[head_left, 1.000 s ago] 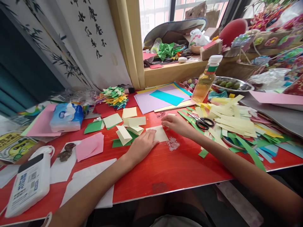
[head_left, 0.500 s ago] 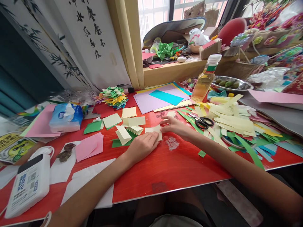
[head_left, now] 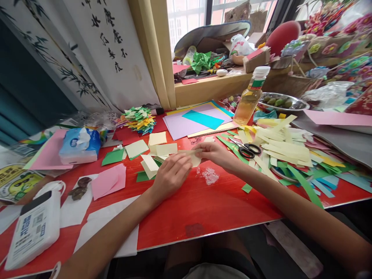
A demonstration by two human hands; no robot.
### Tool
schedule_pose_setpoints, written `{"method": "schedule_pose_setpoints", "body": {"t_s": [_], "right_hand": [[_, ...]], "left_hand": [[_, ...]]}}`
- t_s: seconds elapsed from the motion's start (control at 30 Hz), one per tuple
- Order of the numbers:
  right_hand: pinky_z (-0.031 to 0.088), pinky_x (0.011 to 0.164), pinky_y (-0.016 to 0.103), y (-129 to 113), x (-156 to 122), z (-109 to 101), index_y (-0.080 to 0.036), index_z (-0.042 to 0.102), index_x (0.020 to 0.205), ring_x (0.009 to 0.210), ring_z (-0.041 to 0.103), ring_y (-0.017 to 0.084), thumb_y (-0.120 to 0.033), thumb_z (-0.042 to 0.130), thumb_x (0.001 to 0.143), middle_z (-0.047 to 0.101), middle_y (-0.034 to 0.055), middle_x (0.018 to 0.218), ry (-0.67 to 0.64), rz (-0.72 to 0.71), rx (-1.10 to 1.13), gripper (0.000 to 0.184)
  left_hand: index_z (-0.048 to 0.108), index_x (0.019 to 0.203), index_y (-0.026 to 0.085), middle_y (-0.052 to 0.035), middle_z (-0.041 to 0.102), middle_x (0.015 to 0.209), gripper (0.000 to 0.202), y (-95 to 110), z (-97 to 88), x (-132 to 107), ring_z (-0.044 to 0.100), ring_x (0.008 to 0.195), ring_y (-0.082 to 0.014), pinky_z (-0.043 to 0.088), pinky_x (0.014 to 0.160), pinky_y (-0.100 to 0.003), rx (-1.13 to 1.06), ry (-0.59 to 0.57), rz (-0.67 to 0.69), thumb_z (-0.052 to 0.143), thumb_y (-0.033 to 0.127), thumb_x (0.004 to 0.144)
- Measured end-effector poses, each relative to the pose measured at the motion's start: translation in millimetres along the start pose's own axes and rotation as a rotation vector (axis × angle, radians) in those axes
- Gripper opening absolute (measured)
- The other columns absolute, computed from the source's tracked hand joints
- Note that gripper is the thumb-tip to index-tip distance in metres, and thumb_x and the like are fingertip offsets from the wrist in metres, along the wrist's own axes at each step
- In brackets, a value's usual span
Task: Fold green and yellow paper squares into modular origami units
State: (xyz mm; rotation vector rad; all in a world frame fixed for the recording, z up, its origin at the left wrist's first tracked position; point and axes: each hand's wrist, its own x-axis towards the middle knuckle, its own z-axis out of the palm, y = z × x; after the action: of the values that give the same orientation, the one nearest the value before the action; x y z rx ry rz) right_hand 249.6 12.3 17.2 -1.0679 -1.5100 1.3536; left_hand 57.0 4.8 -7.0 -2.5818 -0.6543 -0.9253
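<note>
Both my hands hold a small pale yellow paper piece (head_left: pixel 194 157) just above the red table (head_left: pixel 180 217). My left hand (head_left: pixel 171 174) has its fingers curled on the paper's left end. My right hand (head_left: pixel 216 152) pinches its right end. Several cut pale yellow and green paper squares (head_left: pixel 157 149) lie just left of and beyond my hands. Black-handled scissors (head_left: pixel 250 149) rest to the right of my right hand, on a heap of yellow and green paper strips (head_left: pixel 285 147).
A stack of lilac, blue and yellow sheets (head_left: pixel 200 120) lies beyond my hands. A bottle of yellow liquid (head_left: pixel 250 99) stands at the back right. A tissue pack (head_left: pixel 80 145), pink paper (head_left: pixel 109 180) and a white wipes pack (head_left: pixel 33 228) lie left. A pile of folded coloured pieces (head_left: pixel 139 118) sits near the wall.
The yellow paper lay flat under my hands a second ago. Now it is lifted and folded narrower between both hands. The left hand's fingers have curled onto it.
</note>
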Motion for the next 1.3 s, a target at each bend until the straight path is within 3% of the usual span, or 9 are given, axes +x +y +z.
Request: {"method": "schedule_pose_setpoints", "body": {"t_s": [0.1, 0.23, 0.4, 0.6, 0.7, 0.83, 1.0, 1.3], "right_hand": [[0.05, 0.066, 0.026, -6, -2, -3, -0.014, 0.061, 0.09, 0.07, 0.058, 0.012, -0.02, 0.051, 0.076, 0.06, 0.0023, 0.078, -0.099, -0.039, -0.072, 0.018], [0.05, 0.065, 0.027, -12, -7, -1, -0.016, 0.055, 0.103, 0.075, 0.059, 0.013, -0.032, 0.044, 0.083, 0.059, 0.0051, 0.09, -0.212, -0.018, -0.012, 0.028], [0.047, 0.066, 0.023, -17, -10, 9, -0.015, 0.056, 0.092, 0.081, 0.057, 0.013, -0.033, 0.053, 0.079, 0.059, 0.0045, 0.089, -0.247, -0.048, 0.0, 0.023], [0.048, 0.061, 0.024, -8, -7, 11, -0.012, 0.057, 0.081, 0.066, 0.057, 0.01, -0.032, 0.05, 0.082, 0.06, 0.0049, 0.076, -0.141, -0.045, 0.01, 0.021], [0.049, 0.062, 0.023, -1, -4, 9, -0.012, 0.057, 0.083, 0.067, 0.059, 0.011, -0.034, 0.05, 0.082, 0.061, 0.0059, 0.078, -0.059, -0.064, 0.133, 0.023], [0.05, 0.06, 0.021, 2, -3, 8, -0.013, 0.057, 0.084, 0.064, 0.061, 0.01, -0.032, 0.053, 0.081, 0.062, 0.0051, 0.079, 0.019, -0.076, 0.235, 0.02], [0.052, 0.063, 0.022, -1, -4, 12, -0.012, 0.056, 0.085, 0.063, 0.062, 0.011, -0.031, 0.053, 0.081, 0.063, 0.0053, 0.076, 0.017, -0.054, 0.258, 0.02], [0.052, 0.07, 0.026, -4, -7, 14, -0.012, 0.058, 0.087, 0.07, 0.063, 0.012, -0.033, 0.058, 0.076, 0.063, 0.0058, 0.082, -0.002, -0.076, 0.211, 0.024]], "left_hand": [[0.055, 0.092, 0.017, -0.0096, 0.051, 0.12, 0.012, 1, -0.6, 3, 0.04, 0.117, -0.0223, 0.038, 0.094, -0.039, -0.031, 0.079, -0.128, 0.049, 0.018, 0.081], [0.053, 0.089, 0.017, -0.0094, 0.048, 0.117, 0.008, 3, -0.9, 4, 0.044, 0.11, -0.02, 0.04, 0.09, -0.036, -0.143, 0.058, -0.274, 0.047, 0.019, 0.083], [0.053, 0.085, 0.019, -0.0049, 0.053, 0.107, 0.008, 4, -1.4, 5, 0.046, 0.1, -0.0176, 0.036, 0.09, -0.035, -0.22, 0.036, -0.447, 0.046, 0.022, 0.084], [0.053, 0.087, 0.019, -0.0048, 0.05, 0.114, 0.013, 6, -4.3, 10, 0.042, 0.108, -0.0192, 0.033, 0.094, -0.037, -0.347, 0.036, -0.54, 0.052, 0.03, 0.081], [0.047, 0.1, 0.021, -0.0056, 0.047, 0.116, 0.03, 7, -4.8, 10, 0.041, 0.11, -0.019, 0.037, 0.091, -0.034, -0.493, 0.054, -0.599, 0.058, 0.033, 0.075], [0.041, 0.111, 0.022, -0.0056, 0.047, 0.113, 0.045, 9, -2.5, 10, 0.049, 0.095, -0.0157, 0.042, 0.082, -0.03, -0.622, 0.079, -0.673, 0.061, 0.031, 0.072], [0.045, 0.109, 0.022, -0.0055, 0.051, 0.106, 0.035, 12, -0.8, 10, 0.052, 0.088, -0.0151, 0.043, 0.078, -0.029, -0.768, 0.126, -0.823, 0.056, 0.031, 0.077], [0.046, 0.106, 0.022, -0.0014, 0.053, 0.09, 0.032, 11, -3.0, 13, 0.055, 0.068, -0.009, 0.046, 0.065, -0.022, -0.939, 0.173, -0.946, 0.055, 0.03, 0.077]]}}
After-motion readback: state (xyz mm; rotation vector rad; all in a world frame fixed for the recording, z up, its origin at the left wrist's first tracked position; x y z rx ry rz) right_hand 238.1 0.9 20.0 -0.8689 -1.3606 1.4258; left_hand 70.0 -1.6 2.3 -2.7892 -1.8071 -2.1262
